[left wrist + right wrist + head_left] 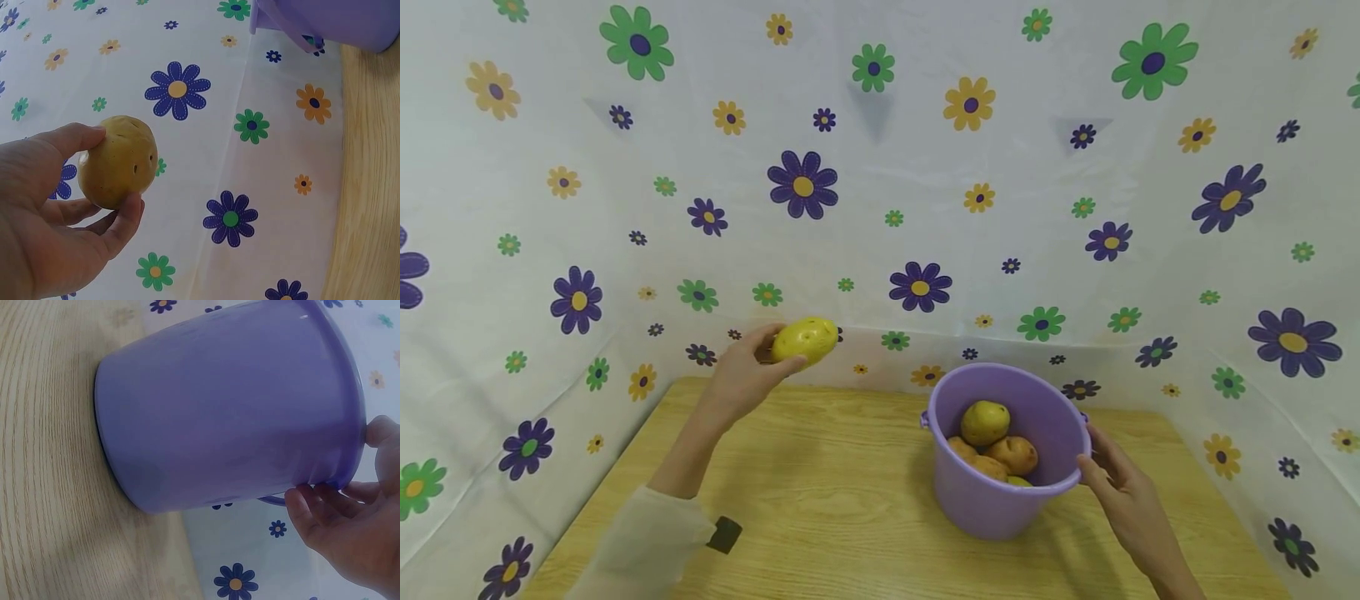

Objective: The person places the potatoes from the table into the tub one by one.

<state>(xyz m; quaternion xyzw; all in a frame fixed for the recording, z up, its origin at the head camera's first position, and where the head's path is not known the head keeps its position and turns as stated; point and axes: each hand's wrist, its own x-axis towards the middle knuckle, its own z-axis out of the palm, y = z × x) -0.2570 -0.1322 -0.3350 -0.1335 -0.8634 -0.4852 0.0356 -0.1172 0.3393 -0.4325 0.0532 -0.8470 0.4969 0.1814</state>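
Note:
My left hand (748,371) holds a yellow potato (808,342) in the air above the left back of the table. In the left wrist view, thumb and fingers clasp the potato (122,162) from its sides, and small dark pits mark its skin. At the right stands a purple bucket (988,508) with several yellow and brown potatoes (985,423) inside. My right hand (1131,500) grips the bucket's right rim, thumb at the lip and fingers against the outer wall, as the right wrist view shows from the side.
The wood-grain table (835,500) has a small black square (725,535) on it, beside the left sleeve (643,542). White cloth (880,250) with printed flowers rises behind the table and along both sides. The bucket's handle (290,28) hangs at its side.

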